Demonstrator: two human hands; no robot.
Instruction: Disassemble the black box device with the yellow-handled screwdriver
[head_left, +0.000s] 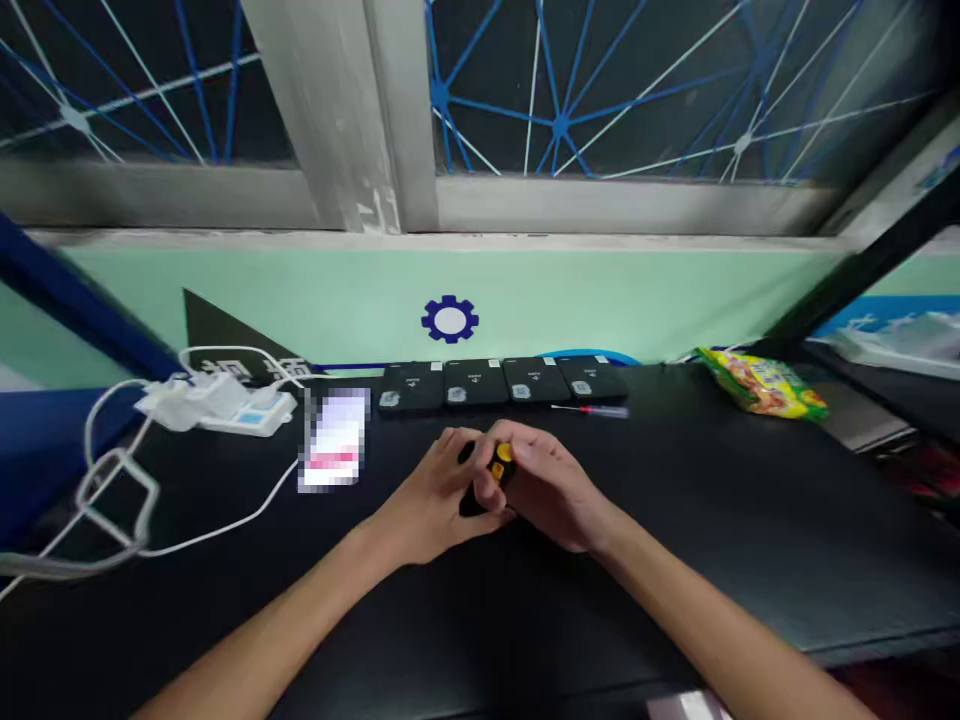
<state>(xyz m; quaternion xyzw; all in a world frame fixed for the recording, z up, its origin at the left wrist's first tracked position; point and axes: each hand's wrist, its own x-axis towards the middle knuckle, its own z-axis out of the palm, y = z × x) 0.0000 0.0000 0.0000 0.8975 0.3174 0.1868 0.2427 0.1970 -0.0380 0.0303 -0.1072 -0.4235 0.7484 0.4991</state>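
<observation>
Left grip [441, 495] and right grip [551, 485] clasp one yellow-marked object [501, 462] before four black boxes [475, 384] and one screwdriver [592, 410].

The left hand [433, 497] and right hand [556, 485] hold 1 black-and-yellow object [501, 462], mostly hidden. From them, 4 flat black boxes [504, 384] line up at 12 o'clock; a screwdriver [596, 410] lies at 2 o'clock, a yellow-green packet [763, 385] farther out at 2 o'clock.

The single head-worn camera faces forward and down at close range, black table [712, 510] across the lower half (window [660, 130] along the top).
</observation>
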